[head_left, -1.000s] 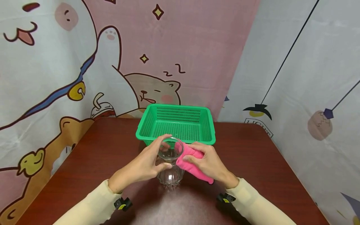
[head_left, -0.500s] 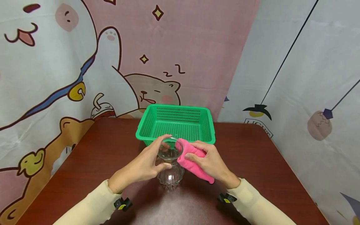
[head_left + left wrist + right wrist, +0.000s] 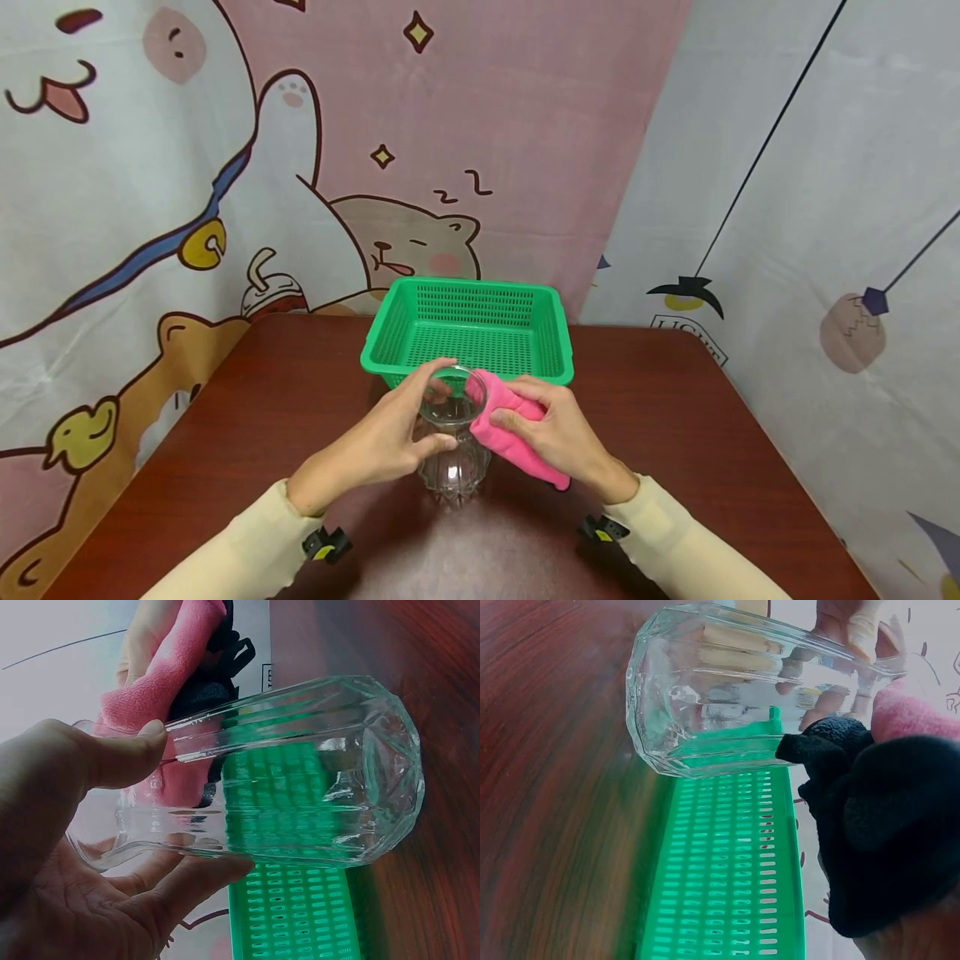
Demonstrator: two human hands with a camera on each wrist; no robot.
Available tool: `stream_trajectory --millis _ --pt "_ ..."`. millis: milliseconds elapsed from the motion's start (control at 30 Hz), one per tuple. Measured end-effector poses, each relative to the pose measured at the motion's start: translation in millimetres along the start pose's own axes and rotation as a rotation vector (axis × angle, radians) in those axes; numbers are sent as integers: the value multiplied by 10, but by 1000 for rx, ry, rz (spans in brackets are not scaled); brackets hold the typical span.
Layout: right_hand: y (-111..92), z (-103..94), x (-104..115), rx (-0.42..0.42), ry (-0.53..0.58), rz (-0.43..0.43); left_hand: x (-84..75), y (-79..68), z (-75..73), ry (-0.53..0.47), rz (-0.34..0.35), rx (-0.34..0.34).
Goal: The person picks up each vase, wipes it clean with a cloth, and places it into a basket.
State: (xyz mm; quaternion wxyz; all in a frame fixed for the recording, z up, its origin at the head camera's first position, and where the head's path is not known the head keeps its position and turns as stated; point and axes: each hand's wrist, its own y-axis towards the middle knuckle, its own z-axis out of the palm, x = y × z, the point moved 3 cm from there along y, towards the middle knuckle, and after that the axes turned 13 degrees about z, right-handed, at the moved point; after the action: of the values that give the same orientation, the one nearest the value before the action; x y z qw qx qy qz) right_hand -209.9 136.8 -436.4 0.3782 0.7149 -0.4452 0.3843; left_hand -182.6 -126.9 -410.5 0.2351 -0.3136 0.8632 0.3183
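A clear glass vase (image 3: 453, 471) with faceted sides and a flared rim stands upright at the middle of the table. Around its neck, my left hand (image 3: 378, 437) holds it, thumb in front and fingers behind. My right hand (image 3: 558, 429) grips a folded pink cloth (image 3: 513, 429) at the vase's right side, with one part of it at the rim. In the right wrist view, the cloth's black side (image 3: 892, 817) faces the camera and hides most of the right hand. Through the glass, the left wrist view shows the pink cloth (image 3: 176, 667) close to the neck.
Directly behind the vase sits a green plastic basket (image 3: 472, 304) with slotted walls. The dark reddish-brown table (image 3: 660, 417) extends to both sides. A cartoon-printed curtain (image 3: 540, 150) hangs along the back and sides.
The pink cloth and right hand have shifted slightly, the cloth's top edge rising a little at the vase rim. The left hand and vase stay in place.
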Motion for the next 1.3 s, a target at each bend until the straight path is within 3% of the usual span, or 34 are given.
stream_trajectory --millis 233,667,1300 --pt "-6 34 -20 -11 -30 -25 -6 2 -4 -3 6 2" --pt "6 82 -17 -8 -238 -89 -8 0 -1 -34 -1 -6" --pt "-12 77 -90 106 -384 -32 -9 7 9 -18 2 -6"
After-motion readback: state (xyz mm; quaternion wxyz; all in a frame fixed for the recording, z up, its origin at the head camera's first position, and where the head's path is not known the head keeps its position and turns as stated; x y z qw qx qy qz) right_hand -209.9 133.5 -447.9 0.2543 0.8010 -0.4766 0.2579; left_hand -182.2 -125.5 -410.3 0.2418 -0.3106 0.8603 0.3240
